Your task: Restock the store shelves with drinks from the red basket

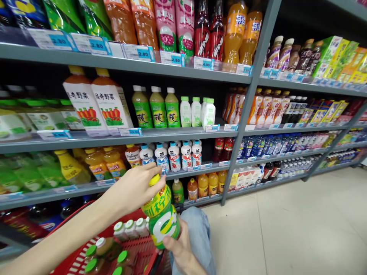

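Note:
A green and yellow drink bottle (161, 217) with a yellow cap is held upright in front of me, above the corner of a red shopping basket (74, 263). My left hand (137, 187) is wrapped round its neck and cap from the left. My right hand (180, 248) grips its base from below. Inside the basket lie several bottles: white-capped ones (130, 229) and green-capped ones (103, 252). My knee in blue jeans (197, 229) is just right of the basket.
Grey shelving (177, 74) full of bottled drinks and cartons runs from the left to the far right, with price tags along each edge. A pale tiled floor (286, 229) stretches away on the right.

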{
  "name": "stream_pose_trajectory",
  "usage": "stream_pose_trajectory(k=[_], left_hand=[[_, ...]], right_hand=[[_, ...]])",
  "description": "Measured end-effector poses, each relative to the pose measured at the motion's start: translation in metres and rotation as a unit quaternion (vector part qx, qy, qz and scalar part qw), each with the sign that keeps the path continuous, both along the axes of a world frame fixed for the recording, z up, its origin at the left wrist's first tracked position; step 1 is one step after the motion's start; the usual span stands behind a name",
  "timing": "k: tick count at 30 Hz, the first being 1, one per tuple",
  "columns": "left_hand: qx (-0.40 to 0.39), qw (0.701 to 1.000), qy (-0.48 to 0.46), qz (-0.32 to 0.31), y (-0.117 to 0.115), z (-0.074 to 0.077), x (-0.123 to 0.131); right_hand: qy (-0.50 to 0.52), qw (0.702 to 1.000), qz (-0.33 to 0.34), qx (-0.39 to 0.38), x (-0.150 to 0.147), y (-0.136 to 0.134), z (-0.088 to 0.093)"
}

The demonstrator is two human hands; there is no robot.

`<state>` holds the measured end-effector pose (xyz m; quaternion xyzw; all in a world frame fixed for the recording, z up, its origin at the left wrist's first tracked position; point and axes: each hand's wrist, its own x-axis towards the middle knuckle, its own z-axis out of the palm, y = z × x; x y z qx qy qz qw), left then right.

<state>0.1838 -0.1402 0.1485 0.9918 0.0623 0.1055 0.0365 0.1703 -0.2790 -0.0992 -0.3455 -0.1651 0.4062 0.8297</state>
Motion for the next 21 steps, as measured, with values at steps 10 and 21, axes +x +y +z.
stream_pose_trajectory(k=[10, 21], left_hand=[[-0.082, 0.995, 0.063, -0.011, 0.000, 0.007, 0.020], [-0.292, 0.951, 0.094, -0.022, 0.019, 0.004, 0.026]], right_hand=[[0.045, 0.997, -0.029, -0.048, 0.007, -0.018, 0.005], [-0.023, 0.996, 0.035, -0.074, 0.017, -0.032, 0.037]])
